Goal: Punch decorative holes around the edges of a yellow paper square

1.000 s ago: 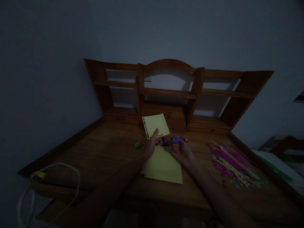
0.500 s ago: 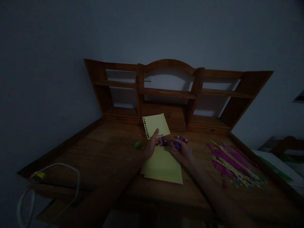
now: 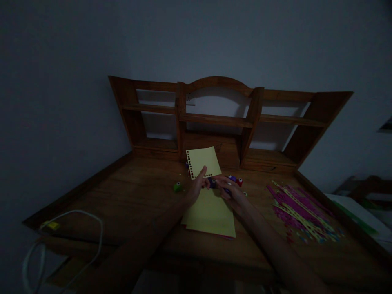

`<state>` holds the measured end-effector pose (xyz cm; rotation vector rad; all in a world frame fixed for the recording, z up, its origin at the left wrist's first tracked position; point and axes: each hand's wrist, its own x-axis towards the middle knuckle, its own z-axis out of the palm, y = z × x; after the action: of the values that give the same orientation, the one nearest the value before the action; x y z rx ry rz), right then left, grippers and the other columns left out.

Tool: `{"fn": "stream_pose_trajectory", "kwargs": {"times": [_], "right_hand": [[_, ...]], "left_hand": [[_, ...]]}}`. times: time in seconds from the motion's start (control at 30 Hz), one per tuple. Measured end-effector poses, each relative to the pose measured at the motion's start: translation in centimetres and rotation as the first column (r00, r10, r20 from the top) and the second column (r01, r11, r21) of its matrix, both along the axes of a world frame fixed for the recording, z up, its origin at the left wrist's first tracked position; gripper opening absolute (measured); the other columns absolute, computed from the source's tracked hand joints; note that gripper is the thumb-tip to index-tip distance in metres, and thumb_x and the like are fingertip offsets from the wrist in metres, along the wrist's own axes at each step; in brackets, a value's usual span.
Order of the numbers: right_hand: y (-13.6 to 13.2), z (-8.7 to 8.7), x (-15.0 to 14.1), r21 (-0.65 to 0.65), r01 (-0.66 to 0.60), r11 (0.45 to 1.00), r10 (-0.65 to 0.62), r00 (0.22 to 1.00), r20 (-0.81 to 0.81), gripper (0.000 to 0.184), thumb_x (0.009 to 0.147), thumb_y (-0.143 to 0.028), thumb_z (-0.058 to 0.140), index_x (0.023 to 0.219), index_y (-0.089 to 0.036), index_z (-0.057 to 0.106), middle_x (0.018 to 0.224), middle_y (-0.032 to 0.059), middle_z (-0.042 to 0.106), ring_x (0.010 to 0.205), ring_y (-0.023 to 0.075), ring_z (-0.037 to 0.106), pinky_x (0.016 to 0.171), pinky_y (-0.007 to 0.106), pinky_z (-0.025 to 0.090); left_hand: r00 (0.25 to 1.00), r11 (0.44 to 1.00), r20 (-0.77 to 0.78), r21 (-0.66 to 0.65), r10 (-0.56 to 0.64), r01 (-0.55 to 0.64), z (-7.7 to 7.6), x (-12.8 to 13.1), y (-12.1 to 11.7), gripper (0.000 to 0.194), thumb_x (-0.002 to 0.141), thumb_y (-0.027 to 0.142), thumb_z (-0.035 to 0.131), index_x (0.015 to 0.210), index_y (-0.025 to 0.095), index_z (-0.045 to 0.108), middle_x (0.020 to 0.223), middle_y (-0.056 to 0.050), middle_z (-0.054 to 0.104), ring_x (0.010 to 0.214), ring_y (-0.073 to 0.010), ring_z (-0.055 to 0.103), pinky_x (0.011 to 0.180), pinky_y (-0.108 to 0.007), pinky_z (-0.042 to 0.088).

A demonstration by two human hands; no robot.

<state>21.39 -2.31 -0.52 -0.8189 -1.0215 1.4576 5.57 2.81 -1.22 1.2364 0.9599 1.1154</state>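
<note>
My left hand [image 3: 196, 188] pinches a small yellow sheet [image 3: 203, 161] with a row of punched holes along its left and lower edges, holding it upright above a stack of yellow paper [image 3: 211, 212] on the wooden desk [image 3: 134, 200]. My right hand [image 3: 233, 193] is curled over a purple craft punch [image 3: 227, 189], lowered onto the stack beside the sheet's lower edge. More small punches, purple and red [image 3: 236, 179], lie just behind the right hand. The scene is dim.
A green punch [image 3: 177, 187] lies left of the left hand. Pink and yellow punched paper strips [image 3: 298, 208] are spread at the right. A wooden shelf unit [image 3: 220, 118] stands at the desk's back. A white cable [image 3: 70, 232] loops at the front left corner.
My right hand has dropped from a raised position, with the purple punch, down onto the paper stack and toward the sheet. The held sheet shifted slightly right.
</note>
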Motion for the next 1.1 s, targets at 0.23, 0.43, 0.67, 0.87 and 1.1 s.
{"fn": "stream_pose_trajectory", "kwargs": {"times": [0.23, 0.43, 0.67, 0.87, 1.1], "right_hand": [[0.0, 0.0, -0.4, -0.002, -0.013, 1.000, 0.013, 1.000, 0.008, 0.028, 0.069, -0.027, 0.079, 0.094, -0.017, 0.072, 0.071, 0.0000, 0.065, 0.044, 0.0037, 0.034, 0.038, 0.020, 0.019], [0.1, -0.2, -0.4, 0.034, 0.050, 0.998, -0.050, 0.999, 0.017, 0.026, 0.072, -0.033, 0.077, 0.092, -0.017, 0.071, 0.074, -0.0004, 0.063, 0.045, 0.0033, 0.032, 0.038, 0.019, 0.019], [0.6, -0.6, -0.4, 0.077, 0.135, 0.988, -0.141, 0.988, 0.068, 0.029, 0.075, -0.044, 0.073, 0.079, -0.016, 0.068, 0.062, -0.0030, 0.057, 0.042, 0.0039, 0.028, 0.039, 0.021, 0.018], [0.9, -1.2, -0.1, 0.127, 0.263, 0.957, -0.280, 0.947, 0.154, 0.031, 0.073, -0.046, 0.074, 0.074, -0.017, 0.065, 0.051, -0.0054, 0.050, 0.041, 0.0062, 0.031, 0.040, 0.022, 0.020], [1.1, -1.5, 0.3, 0.154, 0.399, 0.904, -0.421, 0.895, 0.151, 0.030, 0.067, -0.045, 0.079, 0.071, -0.018, 0.066, 0.052, -0.0035, 0.055, 0.044, 0.0096, 0.042, 0.042, 0.022, 0.031]], "left_hand": [[0.997, 0.999, 0.052, -0.011, -0.050, 0.051, -0.2, 0.1, 0.2, 0.067, 0.082, 0.073, 0.038, 0.040, 0.021, 0.048, 0.045, -0.004, 0.050, 0.045, -0.0140, 0.045, 0.055, -0.031, 0.038], [0.999, 0.999, -0.012, 0.019, 0.031, -0.031, -0.3, 0.0, 0.3, 0.065, 0.081, 0.071, 0.043, 0.040, 0.021, 0.049, 0.045, -0.004, 0.049, 0.047, -0.0155, 0.048, 0.056, -0.032, 0.038], [0.998, 0.993, -0.050, 0.114, 0.031, -0.025, -0.9, 0.2, 0.0, 0.054, 0.079, 0.065, 0.053, 0.050, 0.019, 0.058, 0.047, -0.004, 0.054, 0.049, -0.0164, 0.051, 0.053, -0.030, 0.039], [0.998, 0.978, -0.051, 0.205, -0.032, 0.042, -0.8, 0.6, -0.5, 0.047, 0.082, 0.059, 0.055, 0.059, 0.017, 0.060, 0.047, -0.003, 0.053, 0.047, -0.0140, 0.050, 0.051, -0.028, 0.038], [1.000, 0.962, -0.010, 0.271, 0.023, -0.019, 0.3, 0.5, -0.2, 0.043, 0.079, 0.057, 0.061, 0.065, 0.016, 0.055, 0.047, 0.002, 0.051, 0.043, -0.0097, 0.046, 0.048, -0.023, 0.034]]}}
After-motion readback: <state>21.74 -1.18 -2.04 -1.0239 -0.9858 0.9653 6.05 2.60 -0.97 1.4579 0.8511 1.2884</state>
